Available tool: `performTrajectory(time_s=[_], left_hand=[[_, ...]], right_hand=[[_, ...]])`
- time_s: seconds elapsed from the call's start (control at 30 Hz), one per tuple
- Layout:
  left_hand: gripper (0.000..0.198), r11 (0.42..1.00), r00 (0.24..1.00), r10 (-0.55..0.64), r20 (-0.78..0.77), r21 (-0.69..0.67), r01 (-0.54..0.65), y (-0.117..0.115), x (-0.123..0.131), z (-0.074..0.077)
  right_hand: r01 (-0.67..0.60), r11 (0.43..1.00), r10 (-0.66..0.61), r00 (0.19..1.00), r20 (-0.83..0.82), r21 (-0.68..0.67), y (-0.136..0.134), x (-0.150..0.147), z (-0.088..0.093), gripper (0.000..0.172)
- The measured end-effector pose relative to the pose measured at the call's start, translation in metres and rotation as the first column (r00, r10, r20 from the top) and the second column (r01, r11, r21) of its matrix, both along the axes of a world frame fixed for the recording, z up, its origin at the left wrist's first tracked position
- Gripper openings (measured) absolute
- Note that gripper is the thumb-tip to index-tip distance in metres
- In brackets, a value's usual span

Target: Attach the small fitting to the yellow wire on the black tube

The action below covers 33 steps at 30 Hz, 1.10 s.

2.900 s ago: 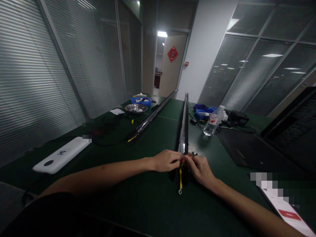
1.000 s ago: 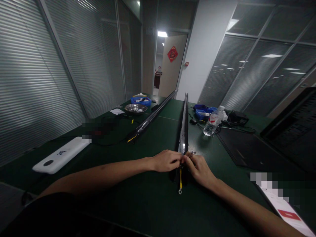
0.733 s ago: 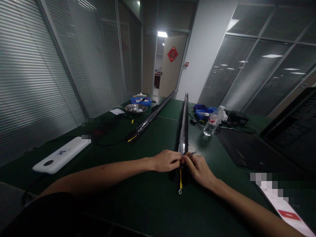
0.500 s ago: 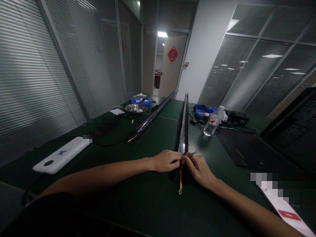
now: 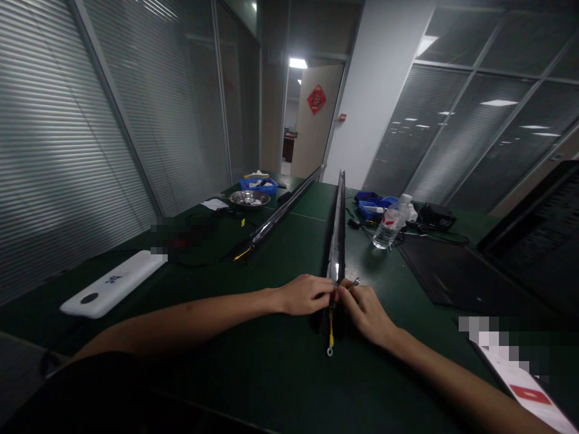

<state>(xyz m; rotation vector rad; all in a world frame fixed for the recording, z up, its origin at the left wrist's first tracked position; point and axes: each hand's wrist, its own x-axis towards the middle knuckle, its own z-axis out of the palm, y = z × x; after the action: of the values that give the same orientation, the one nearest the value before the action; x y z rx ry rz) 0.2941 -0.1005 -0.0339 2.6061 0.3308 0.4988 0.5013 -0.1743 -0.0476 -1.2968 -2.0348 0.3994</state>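
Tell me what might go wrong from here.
1. The right hand seems to hold a metal tool close to the left hand at the near end of the rail; a slip might nick fingers.
2. The yellow wire juts out just nearer than both hands, so a hand could snag or bend it.
3. The bottle stands near a black connector; knocked over, it might leak there.

Green tabletop [image 5: 289, 253]. Near left edge: white casing [image 5: 115, 286], lying flat, dark oval on top. Farther along that edge: paper sheet [image 5: 214, 204], steel bowl [image 5: 235, 199] beside it. Far left corner: filled blue tray [image 5: 261, 190]. Toward right edge: clear bottle [image 5: 389, 225], upright; black mat [image 5: 434, 265]. Beyond far edge: door [image 5: 312, 141], ajar, red diamond sign [image 5: 316, 99].
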Motion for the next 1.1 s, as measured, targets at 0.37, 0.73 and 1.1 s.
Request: performTrajectory(time_s=[0.37, 0.73, 1.1], left_hand=[[0.012, 1.000, 0.999, 0.026, -0.018, 0.005, -0.026, 0.001, 0.001, -0.003], [0.016, 0.999, 1.000, 0.020, 0.002, 0.038, -0.020, 0.001, 0.001, -0.004], [0.018, 1.000, 1.000, 0.012, 0.010, 0.013, -0.013, 0.001, 0.002, -0.004]], right_hand=[[-0.088, 0.996, 0.083, 0.948, -0.308, -0.003, -0.010, -0.004, 0.004, 0.032], [0.065, 0.991, -0.031, 0.959, -0.281, 0.115, -0.005, -0.002, -0.003, 0.036], [0.079, 0.989, -0.048, 0.973, -0.228, 0.129, -0.006, -0.006, 0.000, 0.036]])
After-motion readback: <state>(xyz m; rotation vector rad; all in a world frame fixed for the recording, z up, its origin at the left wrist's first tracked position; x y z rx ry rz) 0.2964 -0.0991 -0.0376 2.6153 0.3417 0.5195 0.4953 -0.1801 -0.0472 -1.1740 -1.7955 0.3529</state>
